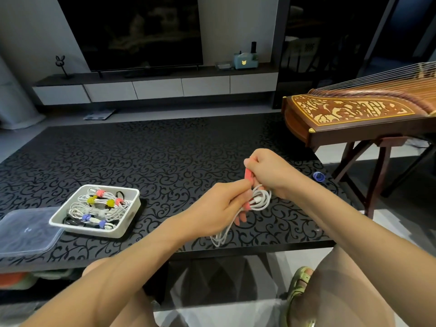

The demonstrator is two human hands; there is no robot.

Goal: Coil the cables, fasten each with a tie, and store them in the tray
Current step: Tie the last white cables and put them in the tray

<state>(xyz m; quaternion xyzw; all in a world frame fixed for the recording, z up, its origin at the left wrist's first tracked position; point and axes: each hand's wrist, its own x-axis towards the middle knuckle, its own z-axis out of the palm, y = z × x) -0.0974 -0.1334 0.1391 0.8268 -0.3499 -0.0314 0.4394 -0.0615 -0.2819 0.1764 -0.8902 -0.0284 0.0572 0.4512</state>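
A coiled white cable (258, 200) hangs between both hands above the black patterned table (165, 156), its loops trailing down to the table's front edge. My left hand (219, 206) grips the coil's middle. My right hand (271, 173) pinches a pink tie (248, 173) that runs down around the coil. At the left stands a white tray (127, 223) with several coiled white cables inside, fastened with pink, yellow and blue ties.
A clear plastic lid (26, 232) lies left of the tray at the table's edge. A blue tie (319, 177) sits near the table's right edge. A wooden zither on a stand (354, 116) is at the right.
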